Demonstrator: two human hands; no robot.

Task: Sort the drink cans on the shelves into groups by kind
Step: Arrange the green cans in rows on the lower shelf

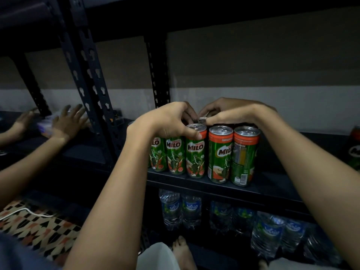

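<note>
Several green and orange Milo cans (pixel 220 152) stand upright in a tight block on the dark shelf (pixel 272 188), labels mostly facing me. My left hand (pixel 167 121) curls over the tops of the left cans, its thumb on the rim of a front-row can (pixel 195 154). My right hand (pixel 233 112) reaches over the right cans. Its fingers curl round the top of a back-row can (pixel 201 120), which is mostly hidden. The fingertips of both hands meet there.
Another person's two hands (pixel 68 121) reach over a pale packet on the neighbouring shelf at the left, behind a perforated steel post (pixel 87 75). A dark can (pixel 354 149) stands at the far right edge. Water bottles (pixel 191 209) fill the shelf below. My bare foot (pixel 181 250) is on the floor.
</note>
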